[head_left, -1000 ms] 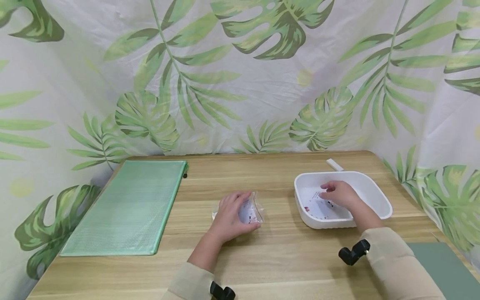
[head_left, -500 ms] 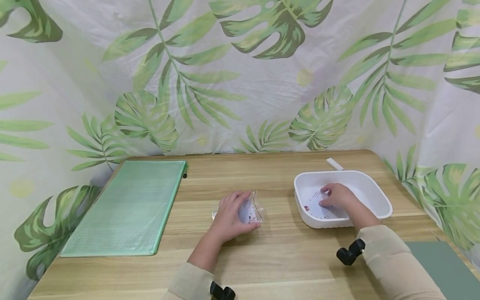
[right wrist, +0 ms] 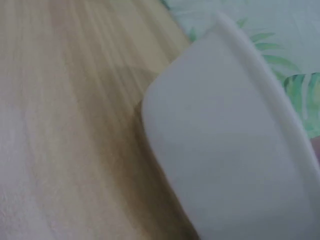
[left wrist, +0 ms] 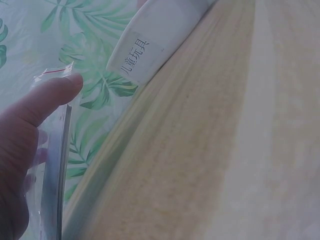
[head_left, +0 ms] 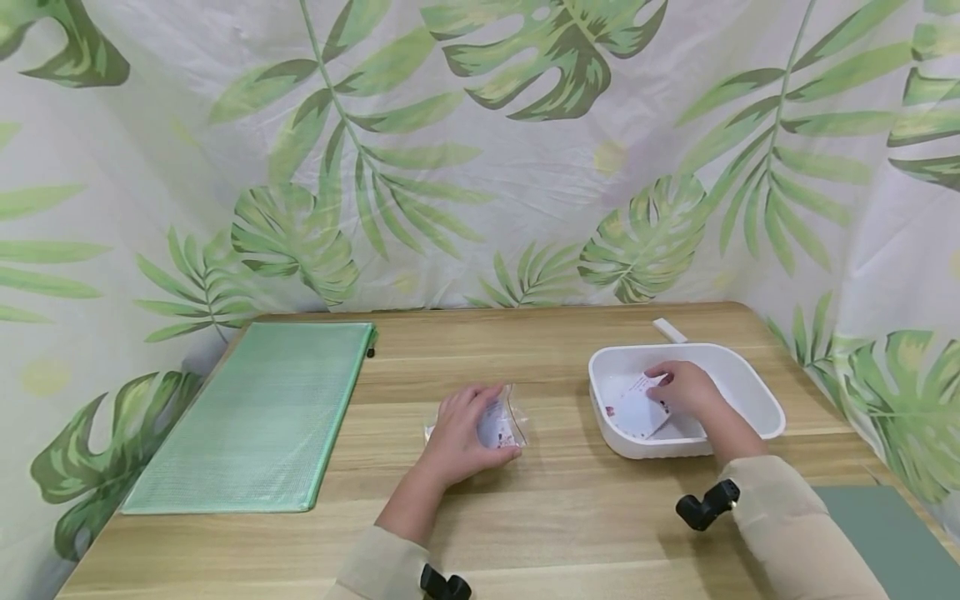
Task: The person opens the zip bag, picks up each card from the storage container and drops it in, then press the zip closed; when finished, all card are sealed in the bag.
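Observation:
In the head view my left hand grips a clear zip bag on the table, thumb at its near edge and fingers at the far edge. White printed cards show through the plastic; in the left wrist view the stack is seen edge-on, the thumb along the bag's side. My right hand reaches into a white plastic bin and pinches a white printed card, tilted up along its right side. In the right wrist view the bin's outer wall hides nearly all of that hand.
A green mesh zip pouch lies flat at the left of the wooden table. Behind the bin is a small white block. A grey-green sheet lies at the front right. A leaf-print cloth hangs behind the table.
My right hand has come down to the card in the bin, taken hold of it and raised its right side. My left hand and the bag have stayed put.

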Demonstrator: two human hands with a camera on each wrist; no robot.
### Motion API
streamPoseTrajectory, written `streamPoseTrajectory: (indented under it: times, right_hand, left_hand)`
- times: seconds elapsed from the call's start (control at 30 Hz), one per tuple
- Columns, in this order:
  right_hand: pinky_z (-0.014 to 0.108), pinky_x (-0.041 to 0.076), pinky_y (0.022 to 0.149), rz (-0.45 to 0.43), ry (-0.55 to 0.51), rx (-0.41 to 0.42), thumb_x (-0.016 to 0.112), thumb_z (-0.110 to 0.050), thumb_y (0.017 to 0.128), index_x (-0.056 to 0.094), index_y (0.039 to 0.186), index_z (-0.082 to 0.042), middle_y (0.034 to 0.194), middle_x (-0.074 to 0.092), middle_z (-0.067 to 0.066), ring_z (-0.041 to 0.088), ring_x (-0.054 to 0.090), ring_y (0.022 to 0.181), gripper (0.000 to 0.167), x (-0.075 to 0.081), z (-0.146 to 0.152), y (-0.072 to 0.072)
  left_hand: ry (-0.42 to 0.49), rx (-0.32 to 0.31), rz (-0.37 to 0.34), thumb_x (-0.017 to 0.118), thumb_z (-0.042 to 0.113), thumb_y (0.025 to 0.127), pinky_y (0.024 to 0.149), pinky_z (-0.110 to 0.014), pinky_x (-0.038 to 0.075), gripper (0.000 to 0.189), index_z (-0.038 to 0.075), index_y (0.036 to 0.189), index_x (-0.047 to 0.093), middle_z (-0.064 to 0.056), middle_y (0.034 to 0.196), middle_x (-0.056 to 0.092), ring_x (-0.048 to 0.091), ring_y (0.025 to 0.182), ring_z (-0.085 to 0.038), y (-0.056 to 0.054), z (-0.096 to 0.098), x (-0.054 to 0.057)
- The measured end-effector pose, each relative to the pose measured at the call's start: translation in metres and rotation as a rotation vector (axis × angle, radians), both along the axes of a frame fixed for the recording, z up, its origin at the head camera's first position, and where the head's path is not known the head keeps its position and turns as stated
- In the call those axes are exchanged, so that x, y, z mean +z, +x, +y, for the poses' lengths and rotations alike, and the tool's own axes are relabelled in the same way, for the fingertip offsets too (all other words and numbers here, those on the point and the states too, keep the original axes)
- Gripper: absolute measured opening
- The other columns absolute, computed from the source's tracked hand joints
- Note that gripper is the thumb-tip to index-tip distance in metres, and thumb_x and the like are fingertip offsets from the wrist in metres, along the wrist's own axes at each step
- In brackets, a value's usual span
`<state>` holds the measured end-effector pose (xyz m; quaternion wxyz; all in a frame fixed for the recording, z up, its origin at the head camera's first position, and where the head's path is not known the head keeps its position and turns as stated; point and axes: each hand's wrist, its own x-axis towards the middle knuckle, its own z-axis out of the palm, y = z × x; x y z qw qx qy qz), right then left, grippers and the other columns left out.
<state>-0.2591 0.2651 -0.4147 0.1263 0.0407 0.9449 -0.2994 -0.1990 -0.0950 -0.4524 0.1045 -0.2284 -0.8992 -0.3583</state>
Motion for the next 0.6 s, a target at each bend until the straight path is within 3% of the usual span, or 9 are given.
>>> streamPoseTrajectory:
  times: [0.23, 0.4, 0.6]
  right_hand:
    - [0.029, 0.047, 0.077, 0.093, -0.162, -0.013, 0.06, -0.015, 0.095, 0.057, 0.133, 0.002, 0.121, 0.06, 0.025, 0.027, 0.054, 0.099, 0.042, 0.016, 0.006, 0.01]
    - [0.026, 0.049, 0.073, 0.165, -0.231, -0.02, 0.059, -0.018, 0.096, 0.055, 0.135, 0.001, 0.113, 0.063, 0.021, 0.02, 0.054, 0.09, 0.044, 0.026, 0.007, 0.02]
    - [0.019, 0.051, 0.071, 0.29, -0.344, -0.138, 0.06, -0.022, 0.095, 0.056, 0.135, 0.0, 0.093, 0.063, -0.005, 0.003, 0.054, 0.079, 0.046, 0.035, 0.005, 0.033]
  left_hand:
    - [-0.001, -0.002, 0.001, 0.083, 0.043, 0.065, 0.108, -0.052, 0.033, 0.088, 0.011, 0.141, 0.052, -0.011, 0.13, 0.056, 0.049, 0.123, -0.033, 0.0, 0.0, 0.0]
    - [-0.004, -0.004, 0.002, 0.083, 0.043, 0.065, 0.107, -0.052, 0.033, 0.088, 0.011, 0.14, 0.052, -0.011, 0.129, 0.056, 0.049, 0.124, -0.033, 0.001, 0.0, 0.002]
    - [-0.011, -0.007, -0.004, 0.083, 0.044, 0.066, 0.108, -0.052, 0.033, 0.089, 0.009, 0.141, 0.051, -0.011, 0.131, 0.056, 0.049, 0.124, -0.034, 0.0, 0.0, 0.001]
